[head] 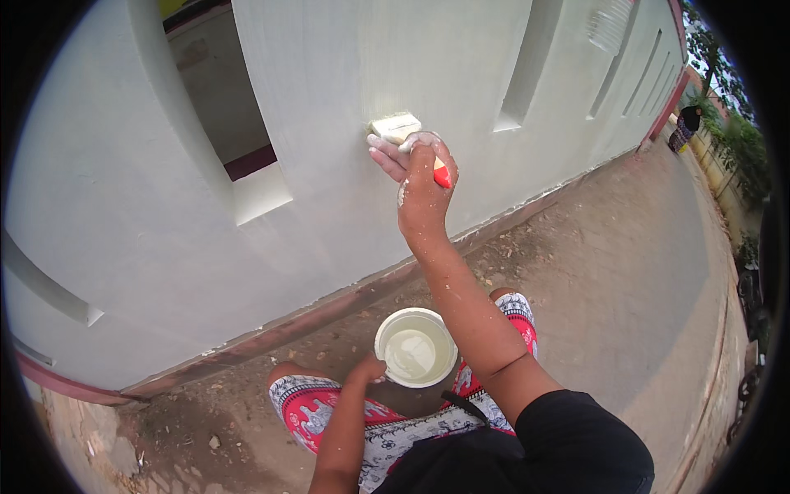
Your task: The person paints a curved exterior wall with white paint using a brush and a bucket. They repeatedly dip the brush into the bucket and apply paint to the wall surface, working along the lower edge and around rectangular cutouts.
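Note:
My right hand [426, 160], spotted with white paint, is closed around the handle of a flat paintbrush [396, 128]. The handle's red end shows beside the wrist, and the bristles press on the pale wall [327, 142] between two slot openings. My left hand [369, 369] grips the rim of a white plastic bucket [415, 313] at its left side. Whitish paint [410, 352] lies inside the bucket, which is between my knees.
Tall narrow slots such as this opening [219, 92] pierce the wall. A reddish ledge [296, 315] runs along its base. Small stones and debris lie on the dirt ground [210, 432]. A paved path [629, 247] runs at right, where a person [685, 128] is far off.

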Demonstrator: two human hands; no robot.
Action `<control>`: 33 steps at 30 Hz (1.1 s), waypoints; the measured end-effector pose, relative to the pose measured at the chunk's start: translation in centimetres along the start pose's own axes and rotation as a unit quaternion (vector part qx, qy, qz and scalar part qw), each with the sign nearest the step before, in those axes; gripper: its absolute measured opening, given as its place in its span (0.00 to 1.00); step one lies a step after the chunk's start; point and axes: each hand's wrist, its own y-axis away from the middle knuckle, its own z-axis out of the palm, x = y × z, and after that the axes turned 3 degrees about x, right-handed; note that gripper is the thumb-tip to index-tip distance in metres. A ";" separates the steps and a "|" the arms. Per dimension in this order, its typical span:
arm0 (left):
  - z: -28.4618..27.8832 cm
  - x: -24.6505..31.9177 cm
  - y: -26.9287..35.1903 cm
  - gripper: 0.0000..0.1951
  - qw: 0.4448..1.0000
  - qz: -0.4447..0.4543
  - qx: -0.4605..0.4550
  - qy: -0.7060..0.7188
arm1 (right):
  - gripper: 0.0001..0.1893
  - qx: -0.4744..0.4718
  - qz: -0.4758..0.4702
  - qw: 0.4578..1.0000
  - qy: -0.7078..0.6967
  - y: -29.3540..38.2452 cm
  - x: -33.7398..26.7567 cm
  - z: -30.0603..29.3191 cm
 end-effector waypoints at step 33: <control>-0.7 0.1 0.3 0.16 0.999 -0.036 -0.006 0.001 | 0.10 -0.141 -0.178 0.974 0.029 -6.4 -5.8 7.5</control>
